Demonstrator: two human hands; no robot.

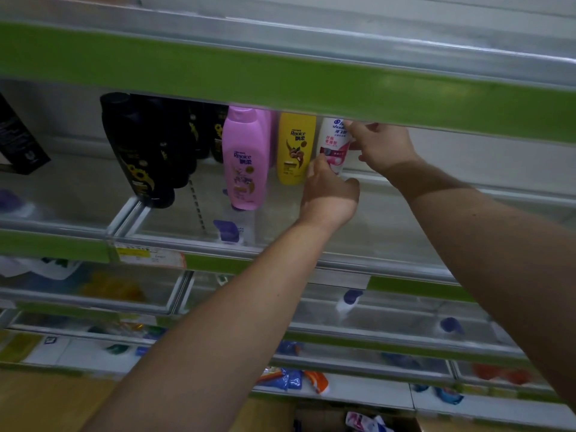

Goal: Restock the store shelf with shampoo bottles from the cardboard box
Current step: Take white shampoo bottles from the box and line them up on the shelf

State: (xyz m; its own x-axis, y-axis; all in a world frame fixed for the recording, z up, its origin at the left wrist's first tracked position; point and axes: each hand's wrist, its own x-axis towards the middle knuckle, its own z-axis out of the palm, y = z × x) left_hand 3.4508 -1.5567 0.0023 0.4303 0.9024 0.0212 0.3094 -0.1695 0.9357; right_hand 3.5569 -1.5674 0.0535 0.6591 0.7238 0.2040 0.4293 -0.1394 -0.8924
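Clasped by left hand (327, 194) and right hand (381, 146), white-and-pink plastic shampoo bottle (333, 140) — seat upright, just right of yellow plastic bottle (294, 151).

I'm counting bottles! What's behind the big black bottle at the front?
More black bottles stand lined up behind the front black bottle. The exact number is hidden: front ones cover those behind, and the green shelf edge above hides some tops.

Both bare arms stretch forward and up, left hand (328, 192) gripping a bottle (332, 141) at its base, right hand (384, 148) gripping its upper side.
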